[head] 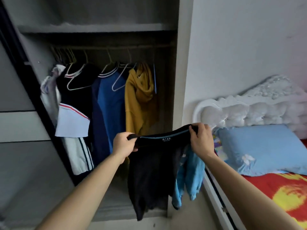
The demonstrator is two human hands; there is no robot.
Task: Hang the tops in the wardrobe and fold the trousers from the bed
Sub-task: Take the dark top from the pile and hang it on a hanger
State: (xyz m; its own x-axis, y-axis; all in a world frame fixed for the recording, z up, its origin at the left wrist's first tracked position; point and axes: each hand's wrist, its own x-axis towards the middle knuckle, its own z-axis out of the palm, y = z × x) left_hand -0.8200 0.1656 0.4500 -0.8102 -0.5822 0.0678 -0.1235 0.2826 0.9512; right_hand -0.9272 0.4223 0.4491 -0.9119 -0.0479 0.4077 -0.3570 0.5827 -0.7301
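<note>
A black garment (pixel 149 173) with a light blue inner neckband and a small label hangs in front of the open wardrobe (pixel 180 72). My left hand (pixel 123 146) grips its left top edge. My right hand (pixel 201 138) pinches the right top edge. A light blue piece of cloth (pixel 191 176) hangs under my right hand beside the black one. On the wardrobe rail (pixel 108 47) hang a mustard yellow hooded top (pixel 141 100), a blue top (pixel 109 107) and a black top with striped collar (pixel 78 90). An empty white hanger (pixel 118 82) hangs between them.
The bed (pixel 282 193) with a red and yellow cover stands at the right, close to the wardrobe. A light blue pillow (pixel 259 148) lies against the white padded headboard (pixel 249 108). A dark sliding door (pixel 20 113) fills the left side. A shelf (pixel 93 28) sits above the rail.
</note>
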